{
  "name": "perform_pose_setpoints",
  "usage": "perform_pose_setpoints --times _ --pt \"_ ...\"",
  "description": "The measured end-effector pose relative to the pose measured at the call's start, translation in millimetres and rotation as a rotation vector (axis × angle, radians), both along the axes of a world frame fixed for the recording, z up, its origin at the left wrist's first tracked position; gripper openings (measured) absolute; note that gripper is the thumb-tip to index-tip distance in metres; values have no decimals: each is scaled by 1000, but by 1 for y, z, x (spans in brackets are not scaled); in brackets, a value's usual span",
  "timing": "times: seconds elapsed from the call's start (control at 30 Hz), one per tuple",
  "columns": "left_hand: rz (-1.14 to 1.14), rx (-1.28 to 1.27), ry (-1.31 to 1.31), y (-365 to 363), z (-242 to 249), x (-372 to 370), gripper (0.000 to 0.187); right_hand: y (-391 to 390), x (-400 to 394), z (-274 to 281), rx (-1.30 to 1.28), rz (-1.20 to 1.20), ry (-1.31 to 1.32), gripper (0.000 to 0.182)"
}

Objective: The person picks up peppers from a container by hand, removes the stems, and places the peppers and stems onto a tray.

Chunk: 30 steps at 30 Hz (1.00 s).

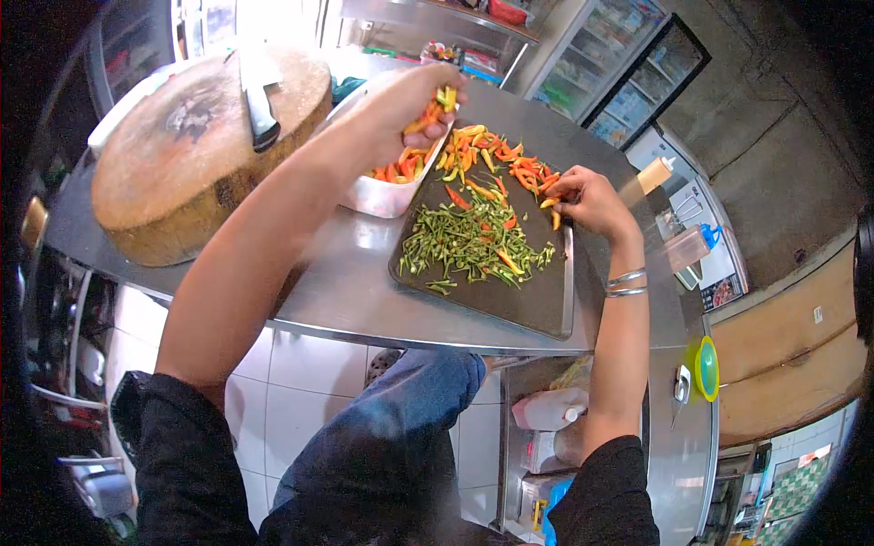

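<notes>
My left hand [435, 107] is closed around several orange and yellow chili peppers [426, 120], above a white tub [369, 198] of red and orange chilies. My right hand [592, 202] is at the right side of a dark tray [537, 314], its fingertips pinched at a yellow-orange chili pepper [550, 203]. Loose chilies [482, 146] lie along the tray's far part. A pile of green chili stems [464, 244], with a few chilies among it, covers the tray's middle.
At the left, a knife [259, 114] lies on a thick round chopping block [173, 155]. Squeeze bottles [655, 173] and a white box [710, 237] stand at the right. Farther down the steel counter [364, 291] sits a yellow-green bowl [706, 369]. A glass-door fridge [601, 55] stands behind.
</notes>
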<state>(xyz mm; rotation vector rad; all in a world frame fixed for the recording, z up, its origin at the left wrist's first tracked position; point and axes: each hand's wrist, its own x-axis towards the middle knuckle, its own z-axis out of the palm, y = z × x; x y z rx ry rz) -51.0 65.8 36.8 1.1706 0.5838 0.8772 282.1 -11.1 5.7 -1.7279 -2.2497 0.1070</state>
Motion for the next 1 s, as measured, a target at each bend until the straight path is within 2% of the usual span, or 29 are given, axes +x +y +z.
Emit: perform_pose_setpoints --times 0.03,0.07,0.13,0.17,0.2,0.27,0.3,0.33,0.37,0.4,0.43,0.5,0.57,0.63,0.73,0.8,0.83,0.9,0.93,1.0 --pt "222 146 161 -2 7 -2 27 2 -4 -1 -7 -45 21 31" --pt "223 146 162 3 8 -4 27 3 -6 -3 -6 -43 22 31" --pt "511 746 599 27 4 -14 35 5 -10 -5 3 -43 65 25" --pt "550 778 638 44 -8 -15 44 6 -11 -5 4 -40 66 25" --pt "553 777 640 36 -5 -18 44 6 -13 -4 36 -13 29 20" --pt "415 826 797 10 8 -23 45 4 -19 1 72 17 -6 16" --pt "349 835 928 28 -3 -21 47 2 -24 5 72 -29 -17 12" --pt "348 837 929 34 -14 -21 47 1 -28 6 72 -76 -28 9" --pt "382 951 951 40 -23 -21 49 1 -28 4 73 -78 -26 9" --pt "414 1065 971 37 -23 -21 50 2 -27 2 56 -60 208 10" --pt "412 1066 971 35 -21 -20 50 2 -27 1 39 -42 440 12" --pt "129 1037 1287 28 -11 -24 44 5 -26 1 32 -43 450 12" --pt "164 1066 1292 5 0 -29 38 3 -31 4 25 -49 461 13" --pt "193 1098 1292 -2 5 -29 32 -4 -42 9 29 -44 345 11" --pt "87 1143 1317 4 -4 -32 31 0 -42 1 59 24 425 16" --pt "434 1437 1121 11 -17 -32 33 2 -48 1 81 42 466 15" --pt "436 1438 1124 11 -17 -28 33 2 -52 1 104 53 505 15" --pt "622 1489 700 6 -14 -6 36 2 -59 -2 149 89 529 15" --pt "621 1490 698 -5 -10 5 36 1 -63 -3 192 124 550 15" --pt "345 1154 429 -32 -12 22 38 -4 -74 1 203 159 582 14"
